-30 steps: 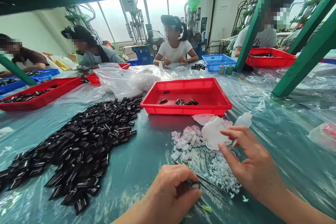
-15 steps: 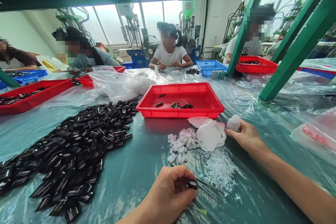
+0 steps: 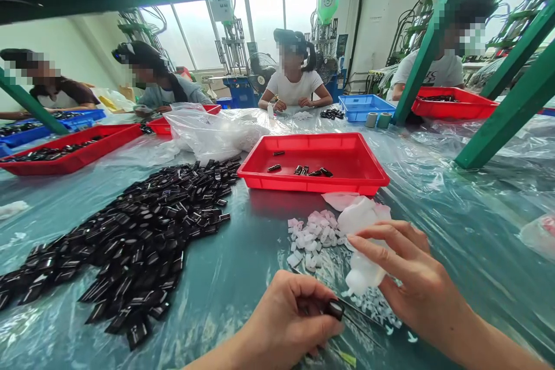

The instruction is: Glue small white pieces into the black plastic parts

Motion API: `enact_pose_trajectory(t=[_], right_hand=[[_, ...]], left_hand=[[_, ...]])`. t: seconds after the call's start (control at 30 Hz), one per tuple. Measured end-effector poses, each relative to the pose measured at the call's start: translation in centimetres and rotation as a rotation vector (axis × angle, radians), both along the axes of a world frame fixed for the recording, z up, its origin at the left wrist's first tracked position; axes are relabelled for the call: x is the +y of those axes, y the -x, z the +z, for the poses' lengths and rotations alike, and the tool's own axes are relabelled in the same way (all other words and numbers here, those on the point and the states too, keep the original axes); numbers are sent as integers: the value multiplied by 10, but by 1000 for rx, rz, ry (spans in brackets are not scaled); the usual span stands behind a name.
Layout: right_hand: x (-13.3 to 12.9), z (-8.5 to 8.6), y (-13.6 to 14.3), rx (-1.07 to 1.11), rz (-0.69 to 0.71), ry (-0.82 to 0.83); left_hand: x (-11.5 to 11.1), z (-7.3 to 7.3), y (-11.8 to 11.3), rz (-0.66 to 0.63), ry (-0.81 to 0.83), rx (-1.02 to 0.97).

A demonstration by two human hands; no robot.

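My left hand [image 3: 299, 315], low in the middle, pinches a small glossy black piece [image 3: 334, 309] between thumb and fingertips. To its right, my right hand [image 3: 407, 277] has its thumb and fingers around a white, soft-looking wad [image 3: 363, 272] above scattered white bits [image 3: 381, 303]. Small whitish pieces [image 3: 314, 237] lie heaped beside a crumpled white sheet [image 3: 359, 214]. Thin metal rods [image 3: 362, 324] rest on the table beyond the left hand. A large pile of black pieces [image 3: 143, 231] spreads over the left side.
A red tray [image 3: 314, 185] holding several black pieces stands in the middle. Behind it are a clear plastic bag [image 3: 203, 133], a blue tray [image 3: 364, 108] and seated people. Green posts [image 3: 498, 115] rise at the right; another red tray [image 3: 82, 156] is at the left.
My right hand has come inward and down with the white wad, closer to my left hand. My left hand still holds the black piece. The view has shifted slightly to the left.
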State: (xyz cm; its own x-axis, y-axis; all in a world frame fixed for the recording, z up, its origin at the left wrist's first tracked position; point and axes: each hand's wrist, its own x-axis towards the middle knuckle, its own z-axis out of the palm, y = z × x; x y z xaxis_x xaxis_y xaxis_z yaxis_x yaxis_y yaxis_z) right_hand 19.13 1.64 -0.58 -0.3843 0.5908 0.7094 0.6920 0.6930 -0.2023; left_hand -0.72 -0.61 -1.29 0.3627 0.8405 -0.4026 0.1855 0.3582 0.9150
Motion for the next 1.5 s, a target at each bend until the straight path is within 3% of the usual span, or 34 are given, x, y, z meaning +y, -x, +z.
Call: enact_pose_trajectory(t=[0.73, 1.1, 1.5], right_hand=[[-14, -3, 7, -124, -12, -108], [-12, -2, 3, -105, 38, -61], [-17, 0, 5, -125, 39, -103]], left_hand=[[1, 16, -1, -144, 37, -34], [1, 14, 1, -98, 117, -94], [2, 11, 3, -153, 122, -106]])
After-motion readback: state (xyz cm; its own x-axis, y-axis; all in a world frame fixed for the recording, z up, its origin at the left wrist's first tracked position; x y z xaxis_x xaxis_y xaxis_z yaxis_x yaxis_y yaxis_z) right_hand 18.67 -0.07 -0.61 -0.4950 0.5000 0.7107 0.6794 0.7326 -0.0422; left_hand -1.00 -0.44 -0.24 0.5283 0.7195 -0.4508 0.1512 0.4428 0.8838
